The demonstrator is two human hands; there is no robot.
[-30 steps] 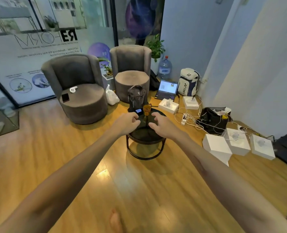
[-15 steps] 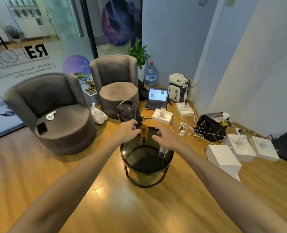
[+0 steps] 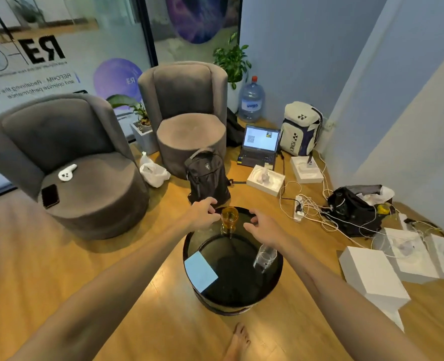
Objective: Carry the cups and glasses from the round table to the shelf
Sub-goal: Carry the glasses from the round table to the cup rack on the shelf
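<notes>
On my tabletop (image 3: 189,246) I count two glasses, one amber glass (image 3: 229,220) and one clear glass (image 3: 265,257), plus one blue card (image 3: 200,270). Around me: two grey armchairs (image 3: 67,162) (image 3: 187,113), two backpacks (image 3: 207,175) (image 3: 300,128), one laptop (image 3: 260,145), one water jug (image 3: 251,100).

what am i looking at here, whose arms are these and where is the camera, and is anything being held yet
There is no machine here. The picture comes from a wide-angle camera worn on a person's head, looking forward and down, so the two bare arms reaching out belong to that person.

Below them stands a round table with a dark glass top. On it are an amber glass at the far side, a clear glass nearer on the right, and a light blue card on the left.

The left hand and the right hand are on either side of the amber glass, fingers loosely curved. Neither has a grip on it yet, so nothing is held.
</notes>
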